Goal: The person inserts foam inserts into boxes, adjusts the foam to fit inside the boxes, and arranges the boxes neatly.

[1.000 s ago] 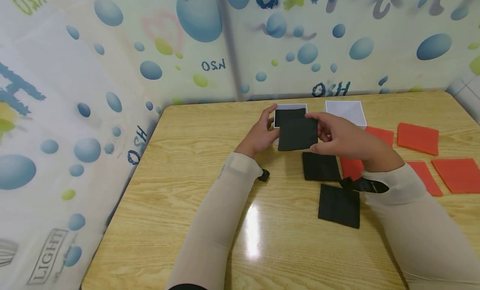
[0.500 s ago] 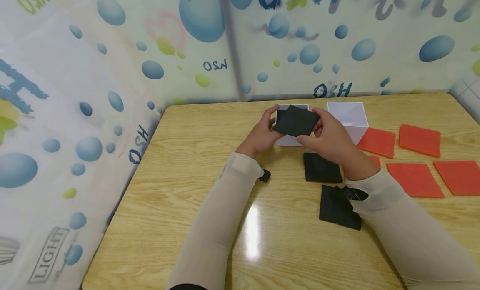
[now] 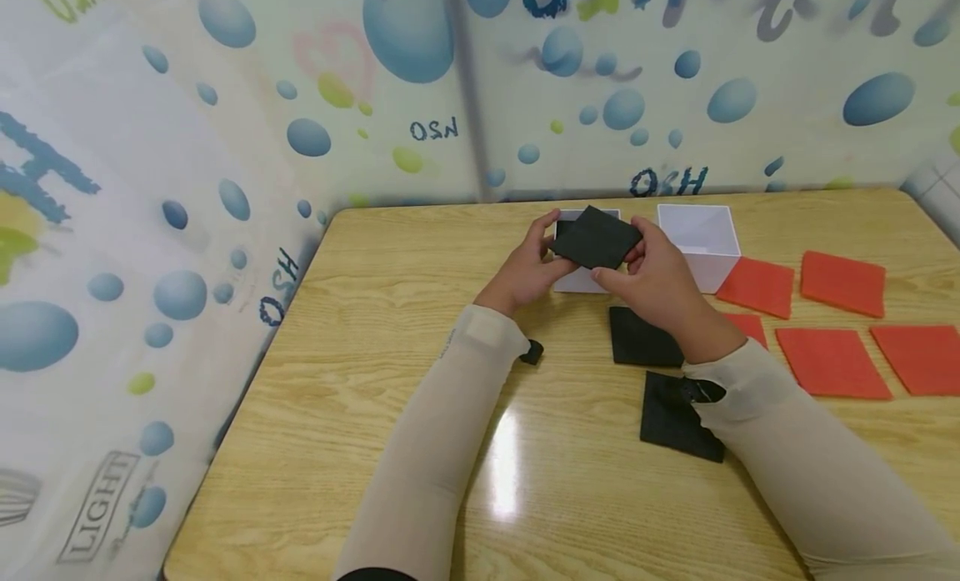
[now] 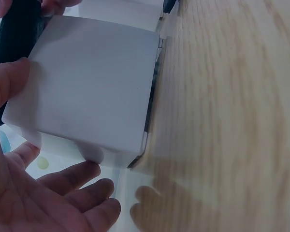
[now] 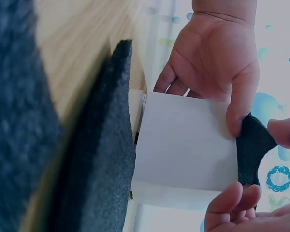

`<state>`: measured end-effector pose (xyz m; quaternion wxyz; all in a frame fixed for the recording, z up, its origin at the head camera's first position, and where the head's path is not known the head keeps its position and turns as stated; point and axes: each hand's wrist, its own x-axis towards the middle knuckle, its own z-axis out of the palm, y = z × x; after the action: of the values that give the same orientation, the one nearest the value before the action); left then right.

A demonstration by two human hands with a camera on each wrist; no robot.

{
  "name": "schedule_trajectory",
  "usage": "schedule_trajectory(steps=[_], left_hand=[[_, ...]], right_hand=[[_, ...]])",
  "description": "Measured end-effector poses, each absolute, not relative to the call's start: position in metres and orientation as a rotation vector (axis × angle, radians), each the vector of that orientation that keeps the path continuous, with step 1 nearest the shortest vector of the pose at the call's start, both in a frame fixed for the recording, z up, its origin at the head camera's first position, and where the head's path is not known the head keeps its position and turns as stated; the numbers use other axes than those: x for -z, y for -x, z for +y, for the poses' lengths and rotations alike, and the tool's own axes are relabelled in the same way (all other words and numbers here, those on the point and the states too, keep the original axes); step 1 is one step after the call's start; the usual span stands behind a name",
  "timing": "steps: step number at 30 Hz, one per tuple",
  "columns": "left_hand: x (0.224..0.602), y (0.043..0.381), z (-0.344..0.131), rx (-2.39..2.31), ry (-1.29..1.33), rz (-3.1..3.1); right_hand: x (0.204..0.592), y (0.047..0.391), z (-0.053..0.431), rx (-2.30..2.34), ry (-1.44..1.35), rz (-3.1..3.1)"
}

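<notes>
My right hand (image 3: 660, 272) pinches a thin black fabric-like square (image 3: 597, 237) by its right corner, thumb below and fingers behind. The square is turned cornerwise and tilted over the mouth of a white box (image 3: 577, 282), covering most of the opening. Some black material shows inside at the upper left. My left hand (image 3: 525, 268) holds this box at its left side. In the left wrist view its thumb lies at the rim of the box (image 4: 94, 82), with the other fingers along the side. The right wrist view shows the square (image 5: 253, 147) bending at the rim.
A second white box (image 3: 712, 264) stands right of the first. Two black squares, one nearer (image 3: 671, 423) and one farther (image 3: 637, 338), lie on the wooden table (image 3: 390, 314). Several red squares (image 3: 836, 363) are spread at the right. A patterned curtain (image 3: 405, 89) hangs behind the table.
My right hand has moved left, turning the black square from flat-on in front of the box to cornerwise over its mouth. The left hand keeps its hold on the box.
</notes>
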<state>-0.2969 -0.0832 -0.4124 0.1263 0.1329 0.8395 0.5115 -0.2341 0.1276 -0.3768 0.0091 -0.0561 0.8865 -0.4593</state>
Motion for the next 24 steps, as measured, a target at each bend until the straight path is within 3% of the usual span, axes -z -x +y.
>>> schedule_trajectory(steps=[24], left_hand=[[0.4119, 0.2965, -0.0840, -1.508, -0.398, 2.407]], right_hand=[[0.3770, 0.2408, 0.1328, 1.199, 0.205, 2.817]])
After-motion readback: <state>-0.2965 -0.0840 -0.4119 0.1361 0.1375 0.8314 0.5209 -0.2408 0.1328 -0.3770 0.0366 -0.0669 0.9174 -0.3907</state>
